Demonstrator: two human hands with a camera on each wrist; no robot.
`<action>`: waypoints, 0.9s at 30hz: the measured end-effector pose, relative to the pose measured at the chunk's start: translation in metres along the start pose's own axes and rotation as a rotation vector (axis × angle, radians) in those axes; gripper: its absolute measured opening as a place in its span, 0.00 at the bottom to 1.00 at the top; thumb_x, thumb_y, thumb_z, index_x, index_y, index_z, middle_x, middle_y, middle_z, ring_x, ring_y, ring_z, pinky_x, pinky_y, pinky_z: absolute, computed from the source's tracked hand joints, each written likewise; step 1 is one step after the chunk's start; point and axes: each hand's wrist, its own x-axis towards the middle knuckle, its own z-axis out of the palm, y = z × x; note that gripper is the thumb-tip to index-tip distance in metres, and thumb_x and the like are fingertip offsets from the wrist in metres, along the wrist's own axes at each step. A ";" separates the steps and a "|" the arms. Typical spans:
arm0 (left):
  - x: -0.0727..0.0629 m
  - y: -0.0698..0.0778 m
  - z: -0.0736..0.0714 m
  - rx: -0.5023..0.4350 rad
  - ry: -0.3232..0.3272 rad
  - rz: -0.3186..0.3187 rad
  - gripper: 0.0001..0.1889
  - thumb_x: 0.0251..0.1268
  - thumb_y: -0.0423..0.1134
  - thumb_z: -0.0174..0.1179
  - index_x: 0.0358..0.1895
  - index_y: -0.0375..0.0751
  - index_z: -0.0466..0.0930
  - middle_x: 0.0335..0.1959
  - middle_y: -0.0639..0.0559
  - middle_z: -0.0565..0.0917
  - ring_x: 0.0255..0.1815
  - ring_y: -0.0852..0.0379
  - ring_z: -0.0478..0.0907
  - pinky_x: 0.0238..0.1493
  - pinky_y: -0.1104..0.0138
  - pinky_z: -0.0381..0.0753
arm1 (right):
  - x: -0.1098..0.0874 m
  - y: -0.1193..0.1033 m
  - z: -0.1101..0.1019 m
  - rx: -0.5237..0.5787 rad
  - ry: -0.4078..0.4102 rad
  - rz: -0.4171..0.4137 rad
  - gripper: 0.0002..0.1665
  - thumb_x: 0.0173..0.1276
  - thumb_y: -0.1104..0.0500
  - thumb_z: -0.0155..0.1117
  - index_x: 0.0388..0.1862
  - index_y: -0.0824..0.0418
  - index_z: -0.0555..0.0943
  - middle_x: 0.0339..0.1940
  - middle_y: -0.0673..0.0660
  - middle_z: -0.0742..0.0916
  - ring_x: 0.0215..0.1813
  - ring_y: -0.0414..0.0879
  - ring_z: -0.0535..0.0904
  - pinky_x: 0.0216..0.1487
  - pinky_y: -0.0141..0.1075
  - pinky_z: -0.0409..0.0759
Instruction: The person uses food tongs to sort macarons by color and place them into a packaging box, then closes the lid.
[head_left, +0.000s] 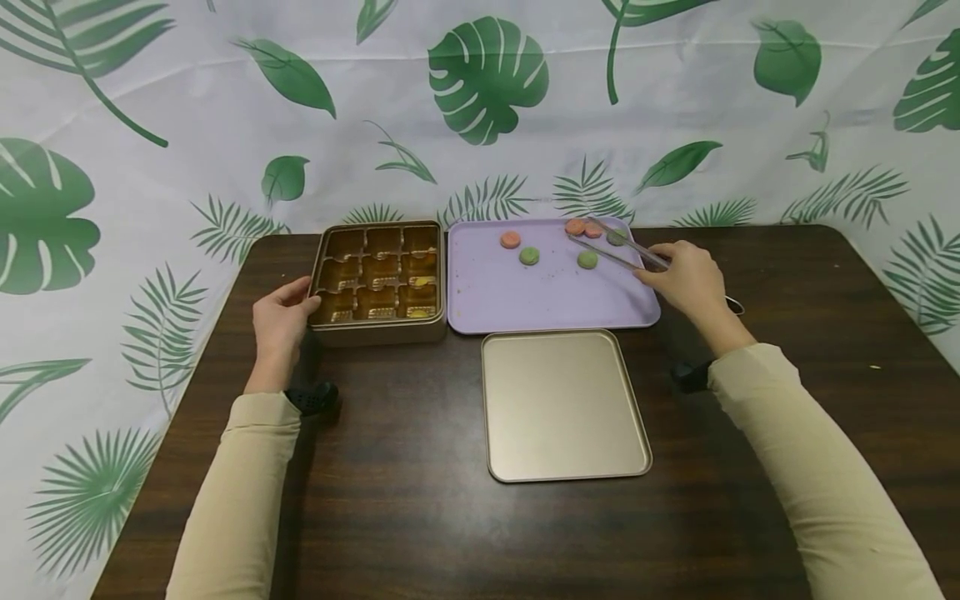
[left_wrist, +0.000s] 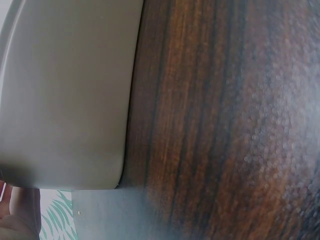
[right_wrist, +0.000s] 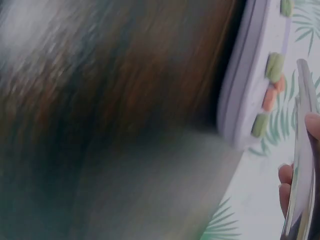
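Note:
My right hand (head_left: 688,279) grips metal tongs (head_left: 611,252), their two arms spread apart above the lilac tray (head_left: 555,308). Nothing is visibly pinched between the tips, which hover near a pink macaron (head_left: 575,227). Several pink and green macarons lie about the tray, including a green macaron (head_left: 528,255). At the left, a gold tin (head_left: 375,335) holds a brown divided insert (head_left: 375,268), with yellow bits in some compartments. My left hand (head_left: 281,321) holds the tin's left edge, thumb at the rim. Only part of that hand shows in the left wrist view.
A flat gold lid (head_left: 562,408) lies on the dark wooden table (head_left: 390,467), in front of the tray. The tin stands close against the tray's left side. Behind the table hangs a leaf-patterned cloth (head_left: 360,108). Crumbs dot the tray.

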 end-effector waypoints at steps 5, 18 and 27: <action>0.000 0.000 0.000 0.003 0.000 0.000 0.22 0.68 0.34 0.54 0.65 0.41 0.72 0.66 0.43 0.74 0.61 0.59 0.72 0.60 0.71 0.74 | -0.001 0.010 -0.001 -0.001 0.008 0.032 0.29 0.61 0.51 0.66 0.56 0.68 0.78 0.51 0.73 0.80 0.47 0.68 0.77 0.43 0.59 0.74; -0.004 0.000 -0.003 -0.005 -0.033 0.010 0.23 0.70 0.34 0.53 0.67 0.41 0.69 0.69 0.43 0.70 0.68 0.52 0.66 0.67 0.63 0.70 | 0.001 0.028 0.004 -0.006 -0.008 0.086 0.33 0.63 0.47 0.65 0.58 0.69 0.76 0.53 0.75 0.80 0.46 0.70 0.77 0.41 0.58 0.74; -0.002 0.000 -0.003 -0.002 -0.029 0.000 0.23 0.70 0.35 0.53 0.67 0.42 0.70 0.69 0.43 0.70 0.69 0.52 0.67 0.67 0.64 0.70 | 0.001 0.032 0.007 0.017 -0.042 0.113 0.34 0.65 0.47 0.62 0.60 0.71 0.74 0.53 0.76 0.80 0.45 0.67 0.75 0.42 0.57 0.74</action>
